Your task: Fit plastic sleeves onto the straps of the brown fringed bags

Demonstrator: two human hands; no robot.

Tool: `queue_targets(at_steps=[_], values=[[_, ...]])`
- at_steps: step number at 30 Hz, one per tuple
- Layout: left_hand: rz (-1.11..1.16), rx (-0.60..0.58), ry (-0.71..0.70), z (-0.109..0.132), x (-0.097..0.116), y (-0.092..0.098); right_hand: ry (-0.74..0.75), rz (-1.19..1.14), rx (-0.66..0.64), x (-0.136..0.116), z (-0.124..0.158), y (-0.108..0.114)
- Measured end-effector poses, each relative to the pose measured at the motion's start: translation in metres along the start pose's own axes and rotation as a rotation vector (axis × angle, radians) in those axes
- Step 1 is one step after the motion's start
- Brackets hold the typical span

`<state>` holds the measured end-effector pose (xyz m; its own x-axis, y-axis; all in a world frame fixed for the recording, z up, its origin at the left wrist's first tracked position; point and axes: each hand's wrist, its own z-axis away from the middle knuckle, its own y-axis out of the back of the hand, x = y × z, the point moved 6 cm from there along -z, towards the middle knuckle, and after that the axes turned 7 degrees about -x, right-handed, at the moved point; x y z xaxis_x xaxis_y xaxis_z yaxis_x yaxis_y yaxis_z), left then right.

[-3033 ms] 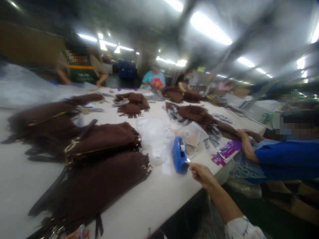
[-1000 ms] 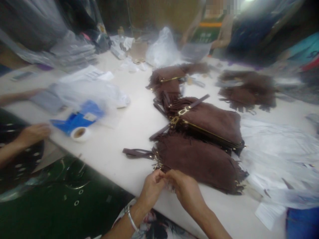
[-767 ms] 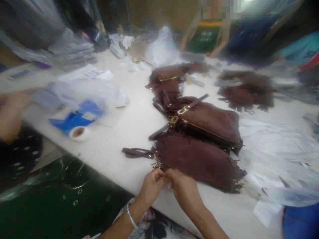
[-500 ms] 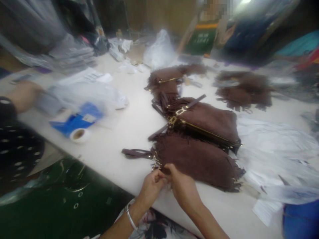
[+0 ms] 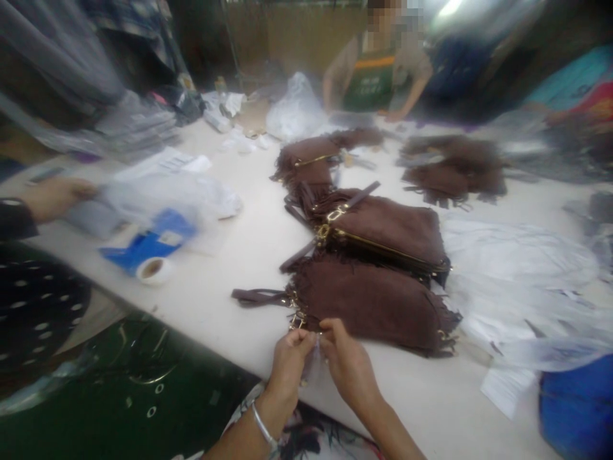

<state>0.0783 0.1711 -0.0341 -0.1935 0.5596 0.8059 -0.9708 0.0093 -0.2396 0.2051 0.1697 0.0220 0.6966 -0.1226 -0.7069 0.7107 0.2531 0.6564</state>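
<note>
"One small clear piece (image 5: 312, 364), maybe thin plastic, hangs between the left hand (image 5: 288, 363) and the right hand (image 5: 348, 364). What could go wrong?"

"I'd fear a slip or a tear: it looks flimsy, the pinch seems slight, and with the edge of the bench (image 5: 258, 246) so close, a drop might reach the floor (image 5: 191, 415). It could also snag on the gold clasps (image 5: 297, 319) of the nearest brown bag (image 5: 368, 300), just beyond."

"And where is it against the fingers?"

"Its top sits at the left fingertips, which look closed on it; the rest droops below, between the hands."

"The right ones?"

"Curled, tips nearly together, just beside it. Too blurred to tell whether they grip it."

"Further out?"

"A second brown bag (image 5: 387, 223) lies behind the first. Well apart, on the left, is a blue tape dispenser (image 5: 148, 243), near another person's hand (image 5: 67, 193)."
</note>
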Motion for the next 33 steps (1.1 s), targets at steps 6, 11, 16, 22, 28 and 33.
queue_targets(at_steps=[6,11,16,22,28,33], values=[[0.057,0.005,0.056,0.0,-0.005,0.0,-0.039,-0.1,0.093,0.006,0.006,-0.005],[0.104,0.014,0.081,0.001,-0.008,-0.003,-0.1,-0.194,0.133,0.012,0.005,-0.006],[0.107,0.014,0.059,0.0,-0.011,-0.003,-0.136,-0.075,0.188,0.017,0.01,-0.007],[0.106,0.061,-0.043,0.006,-0.009,-0.003,0.003,-0.132,0.275,0.006,0.021,-0.01],[0.1,0.096,-0.105,0.014,-0.003,-0.008,-0.032,-0.536,0.179,0.013,0.025,-0.017],[0.087,0.109,-0.049,0.022,-0.001,-0.01,-0.119,-0.757,0.143,0.022,0.027,-0.032]])
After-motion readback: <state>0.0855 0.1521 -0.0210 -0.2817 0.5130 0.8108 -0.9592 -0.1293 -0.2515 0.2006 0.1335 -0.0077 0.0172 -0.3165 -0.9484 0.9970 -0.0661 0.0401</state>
